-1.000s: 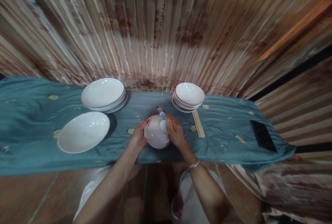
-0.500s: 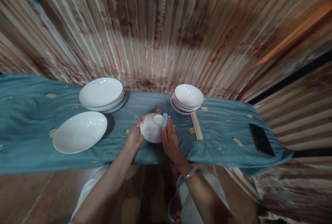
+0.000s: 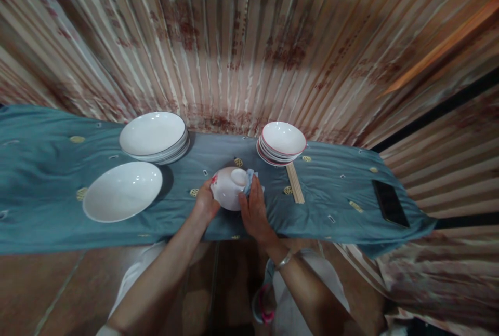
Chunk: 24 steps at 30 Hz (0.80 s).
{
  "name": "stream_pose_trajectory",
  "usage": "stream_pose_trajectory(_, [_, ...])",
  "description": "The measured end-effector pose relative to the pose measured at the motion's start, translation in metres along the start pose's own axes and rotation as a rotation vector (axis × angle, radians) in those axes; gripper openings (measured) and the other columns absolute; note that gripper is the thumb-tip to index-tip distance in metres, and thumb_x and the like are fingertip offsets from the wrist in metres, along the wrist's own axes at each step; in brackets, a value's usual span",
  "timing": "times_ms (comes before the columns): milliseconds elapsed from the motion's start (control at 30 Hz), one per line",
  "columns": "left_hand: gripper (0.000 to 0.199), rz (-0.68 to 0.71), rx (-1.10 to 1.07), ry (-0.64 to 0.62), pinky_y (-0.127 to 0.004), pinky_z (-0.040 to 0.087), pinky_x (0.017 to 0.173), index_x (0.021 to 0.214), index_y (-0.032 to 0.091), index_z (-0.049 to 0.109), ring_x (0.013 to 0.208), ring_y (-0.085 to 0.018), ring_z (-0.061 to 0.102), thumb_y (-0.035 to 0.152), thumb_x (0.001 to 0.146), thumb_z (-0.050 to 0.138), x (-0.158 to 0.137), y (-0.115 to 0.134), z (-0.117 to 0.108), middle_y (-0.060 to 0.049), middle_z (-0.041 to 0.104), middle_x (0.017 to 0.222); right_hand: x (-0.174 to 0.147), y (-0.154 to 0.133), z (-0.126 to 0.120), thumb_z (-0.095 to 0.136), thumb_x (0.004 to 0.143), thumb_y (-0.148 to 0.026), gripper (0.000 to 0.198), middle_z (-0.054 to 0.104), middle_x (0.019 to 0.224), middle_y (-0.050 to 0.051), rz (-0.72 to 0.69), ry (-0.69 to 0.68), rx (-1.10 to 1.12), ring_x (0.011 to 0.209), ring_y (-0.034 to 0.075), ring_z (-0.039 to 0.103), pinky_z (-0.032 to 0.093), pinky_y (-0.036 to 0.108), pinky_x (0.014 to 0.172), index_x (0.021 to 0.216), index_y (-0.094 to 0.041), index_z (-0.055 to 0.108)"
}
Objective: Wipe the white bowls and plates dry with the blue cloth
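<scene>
A white bowl (image 3: 228,190) with a red flower pattern is tipped so that its underside and foot ring face me. My left hand (image 3: 206,202) is closed on its left rim. On the bowl's right side, my right hand (image 3: 255,211) presses a light blue cloth (image 3: 249,179) against the outside. The fingers of that hand are bent over the cloth, partly hiding it. Behind and to the right is a stack of small red-rimmed bowls (image 3: 284,139), with a bundle of chopsticks (image 3: 295,184) just in front of it.
Left of my hands stand a stack of white plates (image 3: 154,136) and a large white bowl (image 3: 122,193). A black phone (image 3: 390,203) lies near the right end of the table's teal cloth (image 3: 331,190). Pleated curtains (image 3: 234,40) hang right behind the table.
My right hand has shifted slightly with the cloth along the bowl's right side, its fingers now straighter. The left hand keeps its hold. The whole view has tilted slightly.
</scene>
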State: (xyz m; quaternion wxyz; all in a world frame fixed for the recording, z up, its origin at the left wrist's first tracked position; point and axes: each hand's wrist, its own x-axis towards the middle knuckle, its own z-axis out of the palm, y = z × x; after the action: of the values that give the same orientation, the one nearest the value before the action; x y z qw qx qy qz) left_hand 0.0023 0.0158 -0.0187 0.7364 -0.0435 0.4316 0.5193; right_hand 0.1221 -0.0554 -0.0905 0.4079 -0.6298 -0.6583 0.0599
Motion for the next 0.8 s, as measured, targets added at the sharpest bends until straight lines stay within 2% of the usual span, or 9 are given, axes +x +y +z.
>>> stream_pose_trajectory(200, [0.025, 0.003, -0.016, -0.028, -0.040, 0.063, 0.078, 0.082, 0.011, 0.069, 0.076, -0.029, 0.076, 0.011, 0.088, 0.044, 0.006, -0.001, -0.003, -0.010, 0.074, 0.065, -0.007, -0.003, -0.002, 0.029, 0.107, -0.041, 0.067, 0.029, 0.163, 0.025, -0.017, -0.004, -0.026, 0.154, 0.030, 0.024, 0.035, 0.057, 0.118, 0.162, -0.009, 0.007])
stream_pose_trajectory(400, [0.025, 0.001, -0.024, -0.027, -0.040, 0.063, 0.077, 0.082, 0.012, 0.068, 0.077, -0.028, 0.076, 0.012, 0.089, 0.044, 0.003, -0.002, -0.001, -0.009, 0.074, 0.067, -0.016, -0.005, -0.005, 0.030, 0.107, -0.038, 0.069, 0.022, 0.165, 0.027, -0.059, -0.033, -0.056, 0.156, 0.032, 0.018, 0.035, 0.060, 0.118, 0.162, -0.006, 0.005])
stream_pose_trajectory(600, [0.023, 0.006, -0.054, -0.028, -0.040, 0.062, 0.083, 0.093, 0.010, 0.070, 0.083, -0.028, 0.076, 0.011, 0.086, 0.048, 0.004, -0.002, -0.001, -0.010, 0.077, 0.077, -0.023, -0.007, -0.005, 0.034, 0.106, -0.038, 0.073, 0.018, 0.165, 0.029, -0.078, -0.057, -0.097, 0.156, 0.035, 0.014, 0.037, 0.063, 0.116, 0.162, -0.006, 0.001])
stream_pose_trajectory(800, [0.028, 0.012, -0.036, -0.091, -0.040, 0.062, 0.083, 0.107, 0.010, 0.070, 0.081, -0.027, 0.076, 0.018, 0.087, 0.052, 0.009, -0.004, -0.006, -0.011, 0.079, 0.086, -0.031, -0.013, -0.009, 0.043, 0.103, -0.037, 0.081, 0.005, 0.168, 0.028, -0.107, -0.110, -0.110, 0.156, 0.039, 0.008, 0.034, 0.065, 0.117, 0.162, -0.008, -0.003])
